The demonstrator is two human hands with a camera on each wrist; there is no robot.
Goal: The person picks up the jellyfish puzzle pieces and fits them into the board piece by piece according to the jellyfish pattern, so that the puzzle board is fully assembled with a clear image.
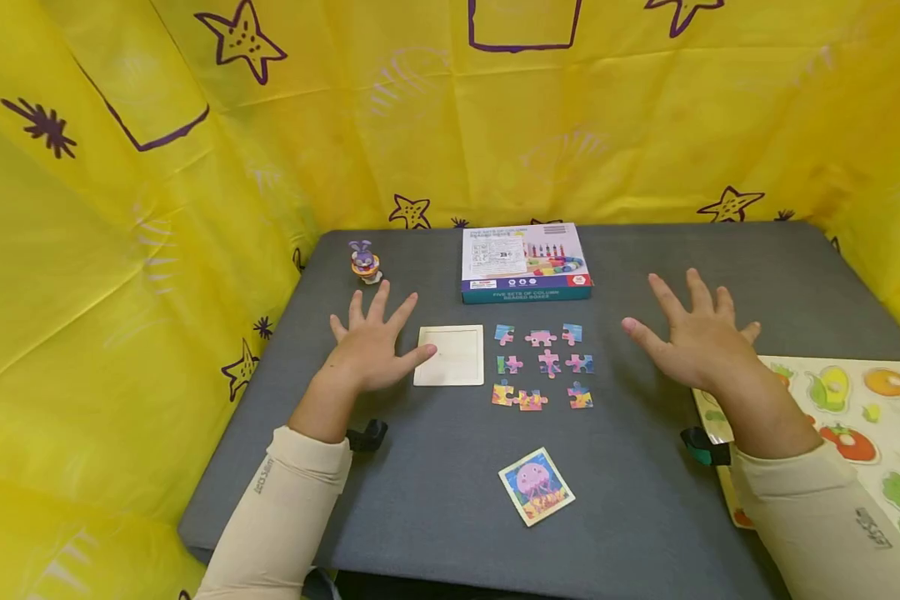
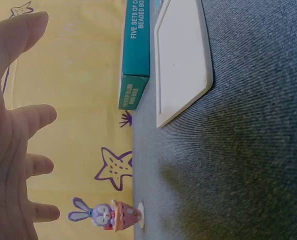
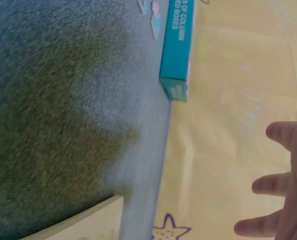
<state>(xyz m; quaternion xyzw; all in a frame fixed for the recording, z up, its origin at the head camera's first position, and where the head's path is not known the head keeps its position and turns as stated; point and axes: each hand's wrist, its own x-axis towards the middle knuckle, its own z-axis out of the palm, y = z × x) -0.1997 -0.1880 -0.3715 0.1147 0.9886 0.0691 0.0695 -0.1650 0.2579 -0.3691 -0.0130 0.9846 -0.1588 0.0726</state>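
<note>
My left hand (image 1: 372,354) is spread above the table with nothing in it, its thumb reaching over the edge of a pale square puzzle tray (image 1: 450,357). To the right of that tray lie several loose jigsaw pieces (image 1: 549,363) in rough rows, pink, blue and yellow. My right hand (image 1: 701,346) hovers with fingers spread, holding nothing, between the pieces and a vegetable puzzle board (image 1: 855,417). Closer to me a small square jellyfish picture (image 1: 537,487) lies tilted on the table. In the left wrist view the tray (image 2: 183,60) is seen from low down.
A boxed toy set (image 1: 526,262) lies at the back of the grey table (image 1: 435,467). Left of it stands a purple rabbit figurine (image 1: 364,262). Yellow cloth (image 1: 495,125) with drawn stars hangs around the back and sides. The right forearm passes over the vegetable board.
</note>
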